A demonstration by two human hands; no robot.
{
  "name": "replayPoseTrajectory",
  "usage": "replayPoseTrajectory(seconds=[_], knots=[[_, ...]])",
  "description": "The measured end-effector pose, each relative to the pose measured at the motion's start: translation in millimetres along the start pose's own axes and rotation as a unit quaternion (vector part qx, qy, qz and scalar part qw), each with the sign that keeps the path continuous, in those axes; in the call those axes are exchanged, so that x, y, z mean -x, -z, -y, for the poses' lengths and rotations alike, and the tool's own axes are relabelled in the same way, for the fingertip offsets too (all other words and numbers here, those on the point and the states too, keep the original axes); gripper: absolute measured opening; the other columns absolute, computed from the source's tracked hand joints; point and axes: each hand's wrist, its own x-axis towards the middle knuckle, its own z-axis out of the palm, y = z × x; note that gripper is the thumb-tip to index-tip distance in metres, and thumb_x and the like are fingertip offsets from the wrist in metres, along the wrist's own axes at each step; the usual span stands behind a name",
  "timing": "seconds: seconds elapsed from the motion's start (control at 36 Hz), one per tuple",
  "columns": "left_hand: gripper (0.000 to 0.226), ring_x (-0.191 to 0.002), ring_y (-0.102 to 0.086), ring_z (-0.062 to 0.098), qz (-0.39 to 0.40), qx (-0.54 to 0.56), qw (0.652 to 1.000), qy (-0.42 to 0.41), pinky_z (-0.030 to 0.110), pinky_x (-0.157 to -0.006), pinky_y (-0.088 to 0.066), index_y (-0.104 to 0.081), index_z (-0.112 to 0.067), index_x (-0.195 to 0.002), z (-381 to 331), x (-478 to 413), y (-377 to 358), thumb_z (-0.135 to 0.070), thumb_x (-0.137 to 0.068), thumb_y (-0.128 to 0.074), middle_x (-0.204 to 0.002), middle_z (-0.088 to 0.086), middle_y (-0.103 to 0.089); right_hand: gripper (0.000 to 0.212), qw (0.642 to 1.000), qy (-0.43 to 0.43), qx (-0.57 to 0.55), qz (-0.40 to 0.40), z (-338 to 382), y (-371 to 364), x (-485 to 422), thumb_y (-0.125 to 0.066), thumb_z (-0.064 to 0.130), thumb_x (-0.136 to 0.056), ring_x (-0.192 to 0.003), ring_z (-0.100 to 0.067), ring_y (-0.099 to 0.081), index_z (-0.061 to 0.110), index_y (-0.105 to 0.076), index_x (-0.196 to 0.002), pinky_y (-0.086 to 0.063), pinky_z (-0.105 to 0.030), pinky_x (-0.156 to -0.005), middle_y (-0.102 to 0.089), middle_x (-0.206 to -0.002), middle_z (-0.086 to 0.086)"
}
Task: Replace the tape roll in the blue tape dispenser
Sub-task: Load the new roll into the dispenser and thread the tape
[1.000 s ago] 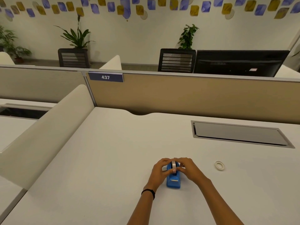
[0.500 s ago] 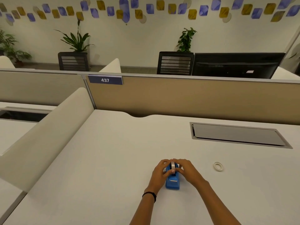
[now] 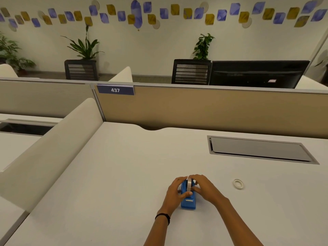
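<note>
The blue tape dispenser (image 3: 188,203) stands on the white desk (image 3: 124,174) near its front edge, cutter end toward me. A clear tape roll (image 3: 190,183) sits upright in the dispenser's top. My left hand (image 3: 174,191) grips the dispenser's left side, its thumb lying across the body below the roll. My right hand (image 3: 204,188) curls over the roll from the right, fingers on its side. A second small tape ring (image 3: 238,184) lies flat on the desk to the right, apart from both hands.
A grey cable hatch (image 3: 259,150) is set into the desk at the back right. A tan partition (image 3: 213,110) closes the far edge, and a cream divider (image 3: 53,144) runs along the left side.
Both hands stay on the dispenser and roll. The left thumb has slid down across the dispenser body; the roll sits slightly lower between the hands.
</note>
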Motion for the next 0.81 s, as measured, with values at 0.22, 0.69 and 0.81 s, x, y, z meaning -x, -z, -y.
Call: replayPoseTrajectory(seconds=[0.22,0.69,0.81], knots=[[0.052,-0.117,-0.05,0.013,-0.007,-0.004,1.0,0.01,0.032,-0.103,-0.044,-0.047,-0.014,-0.13,-1.3,-2.1,0.3,-0.019,-0.083,-0.068,-0.131,0.003,-0.052,0.037,1.0,0.001,0.019,0.013,-0.4,-0.5,-7.1,-0.055,0.012,-0.089,-0.11,-0.025,-0.049,0.013,-0.048,-0.124,-0.04,-0.034,-0.099,-0.054,-0.123,-0.012],[0.042,-0.108,-0.052,0.006,-0.025,-0.013,0.999,0.02,0.002,-0.08,-0.043,-0.054,-0.016,-0.122,0.5,-6.0,-0.2,-0.021,-0.083,-0.067,-0.123,0.0,-0.058,0.027,0.998,-0.023,0.058,0.027,3.0,-1.7,-19.4,-0.055,0.011,-0.088,-0.104,-0.028,-0.056,0.007,-0.054,-0.114,-0.045,-0.029,-0.089,-0.058,-0.117,-0.017],[0.04,-0.106,-0.052,0.007,-0.026,-0.016,0.999,0.018,0.002,-0.079,-0.044,-0.055,-0.015,-0.119,3.5,-6.4,-1.8,-0.02,-0.082,-0.068,-0.121,0.002,-0.058,0.029,0.997,-0.031,0.062,0.027,2.4,-0.9,-19.4,-0.057,0.01,-0.087,-0.103,-0.028,-0.057,0.007,-0.055,-0.115,-0.045,-0.03,-0.089,-0.059,-0.117,-0.017]])
